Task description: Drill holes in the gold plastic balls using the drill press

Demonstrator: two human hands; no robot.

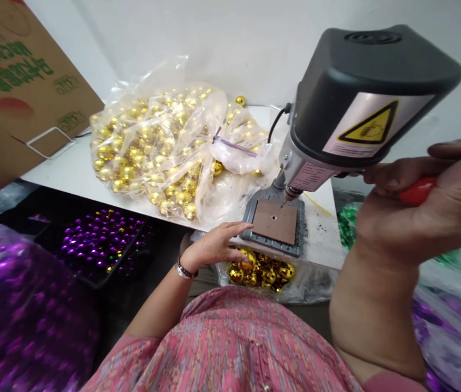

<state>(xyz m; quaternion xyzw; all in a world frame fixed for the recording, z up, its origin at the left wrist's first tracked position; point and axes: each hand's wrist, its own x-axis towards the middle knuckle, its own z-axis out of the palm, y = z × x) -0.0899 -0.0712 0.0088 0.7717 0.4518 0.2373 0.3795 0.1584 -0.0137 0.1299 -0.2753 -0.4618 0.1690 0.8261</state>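
Note:
My right hand (430, 212) is wrapped round the red knob (417, 191) on the handle of a black bench drill press (377, 92). Under the drill's chuck (292, 191) lies a square brown board (275, 223) with a small hole, on the grey metal base (301, 239). My left hand (222, 245) is at the base's left edge, fingers stretched out and thumb apart. Just by the thumb is a shiny gold ball (248, 258), above a clear bag of gold balls (263, 275) at my lap.
A big clear bag of gold balls (144, 147) lies on the white table (67, 177). A cardboard box (30, 81) stands at the left. Purple balls fill a black tray (95, 280) below and a bag (22, 310) nearer me. Dark shavings lie round the base.

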